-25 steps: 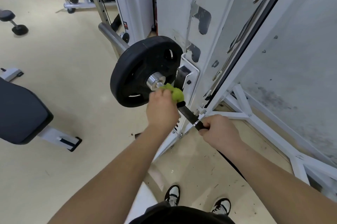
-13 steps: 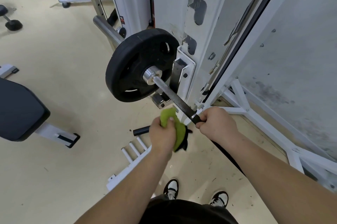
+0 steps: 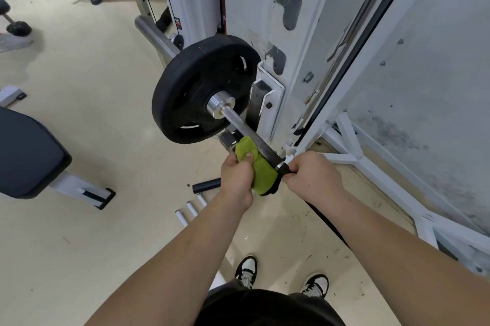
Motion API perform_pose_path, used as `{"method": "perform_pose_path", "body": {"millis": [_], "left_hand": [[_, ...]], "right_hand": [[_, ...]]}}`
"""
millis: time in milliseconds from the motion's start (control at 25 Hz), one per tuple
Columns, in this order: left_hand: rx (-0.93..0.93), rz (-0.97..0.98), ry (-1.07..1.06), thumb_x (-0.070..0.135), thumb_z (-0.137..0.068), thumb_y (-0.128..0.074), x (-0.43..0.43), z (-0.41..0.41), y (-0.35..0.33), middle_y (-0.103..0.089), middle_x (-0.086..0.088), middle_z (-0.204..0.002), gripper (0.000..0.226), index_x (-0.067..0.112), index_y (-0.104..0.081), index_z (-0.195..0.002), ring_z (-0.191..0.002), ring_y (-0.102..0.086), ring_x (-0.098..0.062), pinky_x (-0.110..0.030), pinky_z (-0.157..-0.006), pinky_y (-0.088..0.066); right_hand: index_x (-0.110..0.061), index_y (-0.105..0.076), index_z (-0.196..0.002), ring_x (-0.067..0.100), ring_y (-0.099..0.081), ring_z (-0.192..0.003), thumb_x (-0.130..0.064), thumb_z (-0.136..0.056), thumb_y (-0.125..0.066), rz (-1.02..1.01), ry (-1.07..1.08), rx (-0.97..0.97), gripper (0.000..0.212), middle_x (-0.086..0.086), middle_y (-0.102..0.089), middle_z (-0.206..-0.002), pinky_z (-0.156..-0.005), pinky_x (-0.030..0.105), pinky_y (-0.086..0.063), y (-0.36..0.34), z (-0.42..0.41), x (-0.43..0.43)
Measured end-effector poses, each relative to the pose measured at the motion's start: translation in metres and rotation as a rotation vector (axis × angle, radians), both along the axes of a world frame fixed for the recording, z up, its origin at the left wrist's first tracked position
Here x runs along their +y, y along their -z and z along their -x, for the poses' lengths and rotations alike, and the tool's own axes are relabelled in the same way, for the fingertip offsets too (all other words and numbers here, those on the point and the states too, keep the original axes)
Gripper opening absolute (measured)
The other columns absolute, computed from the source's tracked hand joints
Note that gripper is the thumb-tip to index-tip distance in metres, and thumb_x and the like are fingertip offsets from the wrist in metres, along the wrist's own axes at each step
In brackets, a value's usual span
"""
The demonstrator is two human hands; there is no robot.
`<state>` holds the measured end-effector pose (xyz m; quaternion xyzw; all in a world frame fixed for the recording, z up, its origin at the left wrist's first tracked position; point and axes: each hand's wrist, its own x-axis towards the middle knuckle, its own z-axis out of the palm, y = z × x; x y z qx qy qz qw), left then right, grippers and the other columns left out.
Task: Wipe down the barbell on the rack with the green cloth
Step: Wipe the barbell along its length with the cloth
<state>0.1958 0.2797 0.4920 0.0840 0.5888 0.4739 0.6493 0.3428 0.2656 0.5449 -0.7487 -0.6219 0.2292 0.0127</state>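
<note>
Both grips are closed: the left grip [image 3: 236, 177] clutches the soft green cloth [image 3: 262, 176] against the racked barbell [image 3: 248, 131], at five o'clock from the black plate [image 3: 191, 87]; the right grip [image 3: 310, 177] clenches the bar's end. Likely heavy, stiff steel; wrap cloth around it.

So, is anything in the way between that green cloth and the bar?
Nothing visible. The left hand holds the green cloth right beside the barbell, seemingly touching it, next to the right hand gripping the bar's near end. The shaft is bare up to the black plate.
</note>
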Motion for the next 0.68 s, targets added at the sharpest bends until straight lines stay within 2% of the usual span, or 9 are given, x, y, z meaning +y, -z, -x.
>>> {"method": "perform_pose_path", "body": {"millis": [120,200,280,400,480,560,600,680], "left_hand": [[0.032,-0.003,0.18,0.014,-0.104,-0.054,-0.035,-0.023,0.012,-0.077,-0.012,-0.111,0.019,0.017,-0.072,-0.111,-0.109,-0.071,-0.034,-0.055,-0.103,-0.054],[-0.024,0.007,0.302,0.01,-0.104,-0.054,-0.05,-0.02,0.004,-0.079,-0.012,-0.105,0.02,0.014,-0.073,-0.11,-0.099,-0.074,-0.03,-0.053,-0.101,-0.055],[-0.103,0.033,0.188,0.005,-0.105,-0.051,-0.03,-0.01,0.007,-0.077,-0.015,-0.109,0.022,0.009,-0.07,-0.114,-0.096,-0.074,-0.029,-0.051,-0.098,-0.057],[-0.139,-0.009,0.02,0.009,-0.108,-0.044,-0.002,-0.008,0.003,-0.073,-0.018,-0.123,0.028,0.011,-0.063,-0.128,-0.113,-0.07,-0.036,-0.056,-0.101,-0.054],[-0.025,-0.001,0.079,0.012,-0.107,-0.049,-0.021,-0.02,0.002,-0.075,-0.014,-0.119,0.025,0.017,-0.065,-0.124,-0.112,-0.07,-0.035,-0.057,-0.101,-0.054],[0.095,-0.035,0.264,0.015,-0.103,-0.057,-0.051,-0.023,-0.003,-0.078,-0.009,-0.11,0.019,0.022,-0.072,-0.113,-0.107,-0.072,-0.032,-0.054,-0.099,-0.057],[0.192,-0.07,0.347,0.017,-0.101,-0.06,-0.061,-0.019,-0.011,-0.079,-0.006,-0.103,0.015,0.023,-0.074,-0.105,-0.102,-0.073,-0.031,-0.049,-0.094,-0.06],[0.449,-0.19,0.369,0.02,-0.098,-0.064,-0.059,-0.007,-0.029,-0.076,-0.002,-0.086,0.01,0.02,-0.073,-0.093,-0.087,-0.072,-0.021,-0.03,-0.074,-0.059]], "right_hand": [[-0.013,-0.066,-0.072,0.029,-0.063,-0.07,-0.021,-0.076,-0.069,-0.012,0.014,0.004,0.01,0.003,-0.064,-0.07,-0.058,0.028,-0.046,0.0,0.001,-0.002],[-0.015,-0.07,-0.077,0.028,-0.065,-0.074,-0.023,-0.077,-0.07,-0.023,0.032,0.014,0.008,0.002,-0.068,-0.075,-0.06,0.028,-0.048,-0.001,0.001,-0.005],[-0.016,-0.071,-0.077,0.027,-0.066,-0.073,-0.024,-0.08,-0.071,-0.032,0.049,0.04,0.009,0.002,-0.069,-0.074,-0.062,0.029,-0.051,0.0,-0.001,-0.008],[-0.015,-0.072,-0.078,0.028,-0.067,-0.074,-0.024,-0.085,-0.071,-0.038,0.047,0.064,0.011,0.006,-0.071,-0.075,-0.065,0.032,-0.055,0.004,-0.003,-0.011],[-0.017,-0.074,-0.081,0.027,-0.067,-0.074,-0.024,-0.086,-0.07,-0.032,0.035,0.091,0.01,0.005,-0.071,-0.074,-0.066,0.032,-0.054,0.004,-0.005,-0.011],[-0.017,-0.073,-0.079,0.026,-0.064,-0.071,-0.021,-0.086,-0.066,-0.032,0.018,0.123,0.011,0.003,-0.067,-0.069,-0.063,0.031,-0.052,0.004,-0.01,-0.012],[-0.014,-0.071,-0.076,0.026,-0.061,-0.067,-0.018,-0.086,-0.063,-0.038,0.014,0.139,0.013,0.002,-0.064,-0.066,-0.061,0.031,-0.05,0.004,-0.013,-0.013],[-0.008,-0.066,-0.071,0.028,-0.055,-0.063,-0.013,-0.085,-0.056,-0.046,0.026,0.173,0.017,0.006,-0.06,-0.063,-0.058,0.032,-0.045,0.004,-0.02,-0.015]]}}
